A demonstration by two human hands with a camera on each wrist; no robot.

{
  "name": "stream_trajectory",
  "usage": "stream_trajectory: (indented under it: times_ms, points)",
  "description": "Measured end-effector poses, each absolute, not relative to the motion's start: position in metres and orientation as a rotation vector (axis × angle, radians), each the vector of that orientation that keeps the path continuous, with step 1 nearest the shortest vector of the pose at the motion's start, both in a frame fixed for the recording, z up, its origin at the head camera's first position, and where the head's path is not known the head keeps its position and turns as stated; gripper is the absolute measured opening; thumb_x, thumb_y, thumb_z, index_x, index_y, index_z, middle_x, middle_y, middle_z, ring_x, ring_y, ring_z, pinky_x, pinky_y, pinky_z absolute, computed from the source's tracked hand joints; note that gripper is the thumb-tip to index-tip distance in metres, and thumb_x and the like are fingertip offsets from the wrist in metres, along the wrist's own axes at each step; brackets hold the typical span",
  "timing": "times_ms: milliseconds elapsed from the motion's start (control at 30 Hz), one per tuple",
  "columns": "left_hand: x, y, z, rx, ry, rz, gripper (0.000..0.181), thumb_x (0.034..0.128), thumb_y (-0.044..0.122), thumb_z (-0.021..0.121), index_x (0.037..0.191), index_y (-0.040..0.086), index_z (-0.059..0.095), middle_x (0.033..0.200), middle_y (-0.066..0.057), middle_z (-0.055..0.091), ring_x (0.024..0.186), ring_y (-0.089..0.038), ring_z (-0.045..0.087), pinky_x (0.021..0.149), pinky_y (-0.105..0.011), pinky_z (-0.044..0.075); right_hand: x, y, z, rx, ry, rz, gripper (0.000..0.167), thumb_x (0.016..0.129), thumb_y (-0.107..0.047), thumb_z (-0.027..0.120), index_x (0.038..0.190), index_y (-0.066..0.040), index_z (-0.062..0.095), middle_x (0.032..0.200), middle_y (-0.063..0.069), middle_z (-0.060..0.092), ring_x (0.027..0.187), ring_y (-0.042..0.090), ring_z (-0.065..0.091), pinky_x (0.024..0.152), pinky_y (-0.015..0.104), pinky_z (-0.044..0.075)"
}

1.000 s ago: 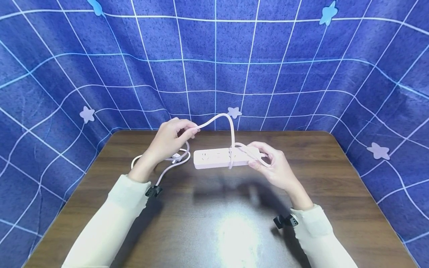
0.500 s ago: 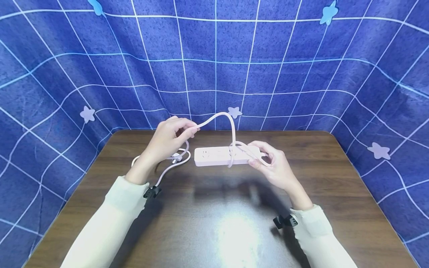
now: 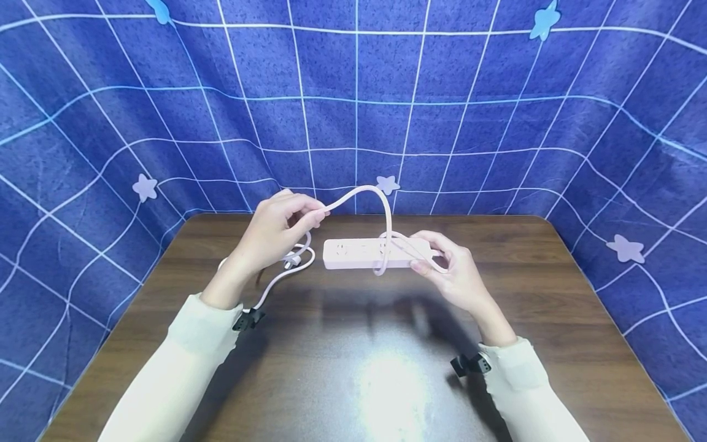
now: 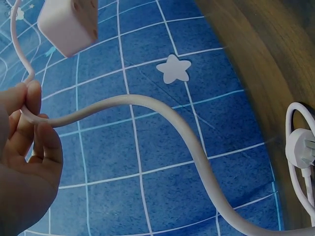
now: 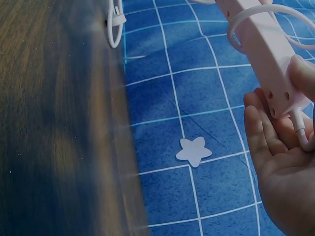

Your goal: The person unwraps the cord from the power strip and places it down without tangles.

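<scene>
A pale power strip [image 3: 353, 255] is held above the table in the head view, its sockets partly crossed by cord. My right hand [image 3: 450, 273] grips its right end, where the cord comes out, thumb on one side and fingers on the other. The cord [image 3: 386, 212] loops around the strip's body and arches up to the left. My left hand [image 3: 278, 230] pinches that cord between thumb and fingers, as the left wrist view also shows. Behind the left hand, the plug [image 3: 291, 261] lies on the table beside a slack bend of cord.
The brown wooden table [image 3: 331, 380] carries a bright glare near its front. A blue gridded curtain [image 3: 353, 123] with pale stars hangs behind and on both sides. A small black device [image 3: 248, 319] sits at the left cuff, and another black device [image 3: 469, 366] at the right.
The power strip has risen slightly and shifted a little right, tilting level. The cord loop around it hangs a bit looser. My left forearm has dropped slightly to the left; both holds are unchanged.
</scene>
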State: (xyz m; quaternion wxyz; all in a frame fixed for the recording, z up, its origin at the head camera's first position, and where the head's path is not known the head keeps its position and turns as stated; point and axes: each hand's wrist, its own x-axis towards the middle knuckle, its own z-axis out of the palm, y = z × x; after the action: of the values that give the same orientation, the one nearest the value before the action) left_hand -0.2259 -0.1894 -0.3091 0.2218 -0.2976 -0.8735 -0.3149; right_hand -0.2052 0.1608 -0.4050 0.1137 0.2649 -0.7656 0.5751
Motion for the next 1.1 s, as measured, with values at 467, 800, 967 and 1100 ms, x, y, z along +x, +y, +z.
stream_trajectory:
  times_ms: [467,800,967,1100]
  points:
    - [-0.211,-0.19,-0.308,-0.893,-2.362,-0.875,0.006,0.1004,0.022,0.075,0.101,0.024,0.081,0.074,0.015,0.059,0.074,-0.01,0.048,0.066,-0.026,0.038,-0.205,0.16,-0.404,0.726,-2.253,1.66,0.042,0.094,-0.002,0.079,0.134,-0.008,0.067,0.119,0.011,0.074,0.1,0.01,0.069,0.088,0.024,0.058]
    - [-0.202,-0.196,-0.311,-0.981,-2.345,-0.863,0.006,0.0959,0.016,0.079,0.101,0.019,0.081,0.078,0.017,0.063,0.073,-0.007,0.048,0.065,-0.024,0.039,-0.207,0.161,-0.401,0.693,-2.237,1.655,0.042,0.093,-0.001,0.079,0.133,-0.006,0.068,0.118,0.013,0.075,0.101,0.009,0.069,0.089,0.021,0.057]
    - [-0.203,-0.2,-0.314,-0.994,-2.36,-0.876,0.007,0.0946,0.016,0.08,0.1,0.019,0.081,0.078,0.017,0.062,0.073,-0.006,0.05,0.064,-0.023,0.041,-0.21,0.164,-0.399,0.67,-2.239,1.651,0.043,0.093,-0.002,0.08,0.133,-0.007,0.068,0.118,0.012,0.075,0.1,0.009,0.07,0.089,0.021,0.057]
    - [-0.204,-0.203,-0.318,-1.023,-2.385,-0.894,0.008,0.0941,0.016,0.08,0.1,0.021,0.081,0.078,0.017,0.061,0.072,-0.007,0.05,0.062,-0.023,0.04,-0.212,0.165,-0.398,0.654,-2.24,1.644,0.043,0.093,-0.003,0.081,0.134,-0.007,0.068,0.118,0.013,0.075,0.101,0.008,0.069,0.09,0.02,0.056]
